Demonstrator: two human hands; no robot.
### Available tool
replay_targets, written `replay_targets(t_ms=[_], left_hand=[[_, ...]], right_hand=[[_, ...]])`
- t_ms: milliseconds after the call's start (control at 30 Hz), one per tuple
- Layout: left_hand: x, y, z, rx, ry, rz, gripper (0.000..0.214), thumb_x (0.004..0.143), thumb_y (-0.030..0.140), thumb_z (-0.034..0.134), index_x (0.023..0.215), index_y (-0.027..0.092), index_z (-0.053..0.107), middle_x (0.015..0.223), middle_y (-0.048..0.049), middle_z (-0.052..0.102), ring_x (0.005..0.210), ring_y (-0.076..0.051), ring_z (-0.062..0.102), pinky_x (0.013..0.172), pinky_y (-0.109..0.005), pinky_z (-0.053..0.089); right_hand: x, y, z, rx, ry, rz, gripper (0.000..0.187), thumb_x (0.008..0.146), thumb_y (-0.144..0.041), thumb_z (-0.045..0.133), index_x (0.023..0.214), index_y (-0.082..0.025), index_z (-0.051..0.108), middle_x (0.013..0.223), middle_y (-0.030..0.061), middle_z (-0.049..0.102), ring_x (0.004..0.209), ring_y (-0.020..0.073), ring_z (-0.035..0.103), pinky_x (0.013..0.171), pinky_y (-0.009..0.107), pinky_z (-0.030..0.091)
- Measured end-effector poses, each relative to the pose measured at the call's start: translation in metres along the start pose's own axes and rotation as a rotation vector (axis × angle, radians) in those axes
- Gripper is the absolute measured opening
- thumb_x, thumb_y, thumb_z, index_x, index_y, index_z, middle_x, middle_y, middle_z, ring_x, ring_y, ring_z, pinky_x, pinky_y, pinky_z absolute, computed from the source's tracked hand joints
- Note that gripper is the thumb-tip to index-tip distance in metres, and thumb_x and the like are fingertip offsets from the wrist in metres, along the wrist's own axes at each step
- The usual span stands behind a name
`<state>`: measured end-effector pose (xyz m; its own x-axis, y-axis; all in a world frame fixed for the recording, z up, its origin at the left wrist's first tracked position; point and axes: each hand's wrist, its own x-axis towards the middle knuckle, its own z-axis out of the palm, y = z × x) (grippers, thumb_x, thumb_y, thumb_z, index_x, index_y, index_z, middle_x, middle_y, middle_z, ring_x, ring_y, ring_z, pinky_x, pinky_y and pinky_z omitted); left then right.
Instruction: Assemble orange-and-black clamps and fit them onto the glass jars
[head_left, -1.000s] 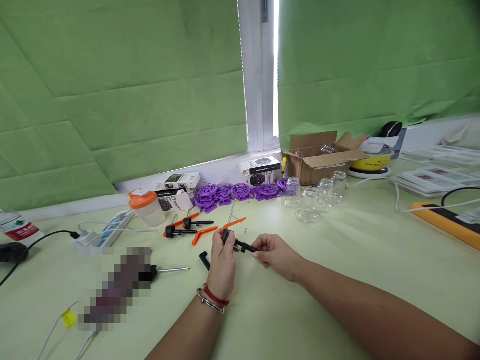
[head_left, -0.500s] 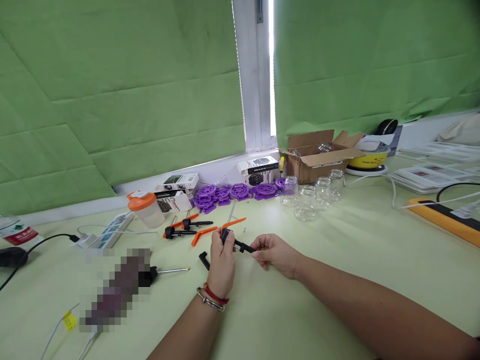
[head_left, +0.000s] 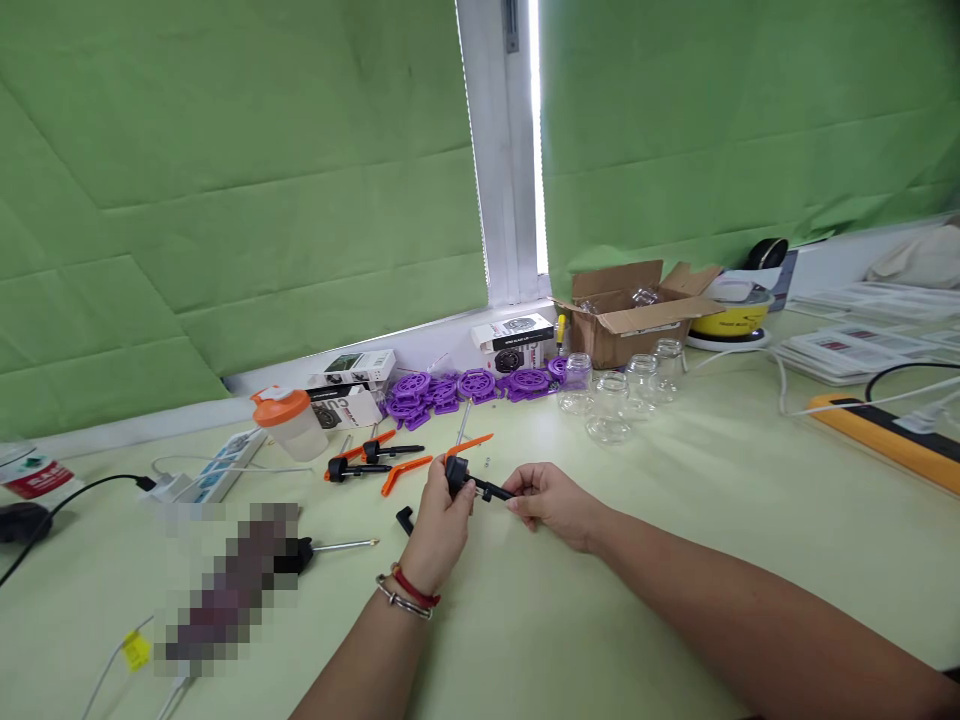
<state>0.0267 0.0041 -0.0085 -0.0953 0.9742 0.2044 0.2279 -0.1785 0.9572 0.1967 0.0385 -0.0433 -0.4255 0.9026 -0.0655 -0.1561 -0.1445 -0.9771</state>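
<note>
My left hand (head_left: 441, 525), with a red cord and a metal bangle at its wrist, is closed around a black stemmed part (head_left: 457, 475) with a round head. An orange arm (head_left: 472, 444) and a thin metal rod (head_left: 463, 422) stick out beyond that head. My right hand (head_left: 551, 505) pinches the far end of the black stem, which lies level between both hands. Beside my left wrist rests a small black hooked piece (head_left: 405, 519). Similar black stemmed parts (head_left: 394, 453) and a loose orange arm (head_left: 406, 474) lie to the left.
Purple wheel-like pieces (head_left: 477, 385) line the back near printed boxes (head_left: 513, 340). Several glass jars (head_left: 609, 410) stand before an open cardboard box (head_left: 634, 345). At left are an orange-lidded bottle (head_left: 291, 420), a power strip (head_left: 225, 465) and a screwdriver-like tool (head_left: 341, 546).
My left hand has turned slightly, so more of the black round head shows. Both hands keep hold of the part. The camera view has shifted a little.
</note>
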Motion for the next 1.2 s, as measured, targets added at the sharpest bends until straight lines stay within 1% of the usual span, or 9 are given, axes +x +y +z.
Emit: replay_targets(t_ms=[100, 400, 567, 733, 800, 867, 967, 1100, 1200], left_hand=[[0.000, -0.003, 0.002, -0.002, -0.048, -0.006, 0.017, 0.079, 0.027, 0.052, 0.093, 0.019, 0.047, 0.079, 0.0001, 0.050, 0.062, -0.011, 0.047, 0.060, -0.026, 0.041], [0.002, 0.000, -0.001, 0.113, -0.014, 0.008, 0.023, 0.077, 0.038, 0.057, 0.090, 0.020, 0.053, 0.081, -0.0020, 0.054, 0.074, -0.017, 0.050, 0.068, -0.029, 0.041], [0.000, 0.001, -0.007, -0.010, 0.073, -0.074, 0.037, 0.080, 0.049, 0.050, 0.098, 0.018, 0.059, 0.086, -0.0077, 0.061, 0.077, -0.019, 0.054, 0.072, -0.031, 0.042], [0.002, 0.000, -0.007, -0.153, -0.001, -0.092, 0.046, 0.084, 0.052, 0.042, 0.110, 0.016, 0.053, 0.103, -0.0117, 0.061, 0.067, -0.014, 0.055, 0.072, -0.033, 0.046], [0.001, 0.001, -0.003, -0.211, 0.025, -0.080, 0.045, 0.085, 0.051, 0.040, 0.115, 0.018, 0.046, 0.105, -0.0115, 0.061, 0.065, -0.013, 0.056, 0.070, -0.033, 0.047], [0.000, 0.002, 0.001, -0.231, 0.090, -0.047, 0.040, 0.086, 0.050, 0.040, 0.115, 0.021, 0.039, 0.104, -0.0097, 0.061, 0.065, -0.012, 0.057, 0.068, -0.033, 0.048], [-0.001, 0.001, 0.005, -0.197, 0.154, 0.002, 0.031, 0.086, 0.049, 0.040, 0.102, 0.022, 0.038, 0.101, -0.0067, 0.061, 0.061, -0.010, 0.056, 0.065, -0.031, 0.048], [0.002, -0.003, 0.004, -0.129, 0.193, 0.030, 0.029, 0.084, 0.050, 0.044, 0.088, 0.021, 0.041, 0.077, 0.0005, 0.059, 0.054, -0.010, 0.054, 0.058, -0.028, 0.046], [0.003, -0.004, 0.004, -0.078, 0.223, 0.058, 0.030, 0.084, 0.050, 0.043, 0.087, 0.020, 0.044, 0.065, 0.0038, 0.053, 0.054, -0.011, 0.054, 0.057, -0.027, 0.045]], right_hand=[[-0.001, -0.002, 0.003, -0.047, 0.035, 0.008, 0.021, 0.057, -0.022, 0.070, 0.072, -0.015, 0.057, 0.057, -0.0054, 0.050, 0.044, 0.0052, 0.041, 0.042, 0.021, 0.034], [-0.001, -0.007, 0.004, -0.253, 0.075, -0.090, 0.012, 0.061, -0.018, 0.064, 0.072, -0.016, 0.060, 0.056, -0.0052, 0.048, 0.050, 0.0071, 0.040, 0.048, 0.022, 0.030], [-0.001, -0.011, 0.002, -0.332, 0.101, -0.145, 0.010, 0.062, -0.019, 0.063, 0.072, -0.017, 0.061, 0.061, -0.0034, 0.051, 0.058, 0.0104, 0.044, 0.055, 0.024, 0.034], [-0.002, -0.010, 0.001, -0.376, 0.084, -0.197, 0.007, 0.065, -0.019, 0.060, 0.072, -0.018, 0.060, 0.065, -0.0027, 0.050, 0.061, 0.0112, 0.044, 0.057, 0.025, 0.034], [-0.003, -0.011, 0.003, -0.381, 0.076, -0.222, 0.007, 0.066, -0.019, 0.061, 0.072, -0.018, 0.061, 0.066, -0.0024, 0.049, 0.061, 0.0113, 0.044, 0.057, 0.025, 0.034], [-0.005, -0.012, 0.004, -0.379, 0.072, -0.246, 0.006, 0.067, -0.020, 0.061, 0.073, -0.018, 0.062, 0.068, -0.0022, 0.049, 0.062, 0.0113, 0.044, 0.057, 0.024, 0.035], [-0.006, -0.014, 0.007, -0.382, 0.072, -0.274, 0.006, 0.068, -0.020, 0.061, 0.073, -0.018, 0.063, 0.070, -0.0016, 0.049, 0.062, 0.0109, 0.043, 0.057, 0.024, 0.035], [-0.008, -0.012, 0.013, -0.360, 0.077, -0.243, 0.007, 0.068, -0.021, 0.062, 0.075, -0.018, 0.062, 0.067, -0.0019, 0.049, 0.058, 0.0099, 0.042, 0.052, 0.023, 0.034], [-0.010, -0.010, 0.018, -0.310, 0.083, -0.200, 0.009, 0.069, -0.022, 0.061, 0.077, -0.018, 0.061, 0.064, -0.0025, 0.050, 0.055, 0.0096, 0.042, 0.050, 0.023, 0.034]])
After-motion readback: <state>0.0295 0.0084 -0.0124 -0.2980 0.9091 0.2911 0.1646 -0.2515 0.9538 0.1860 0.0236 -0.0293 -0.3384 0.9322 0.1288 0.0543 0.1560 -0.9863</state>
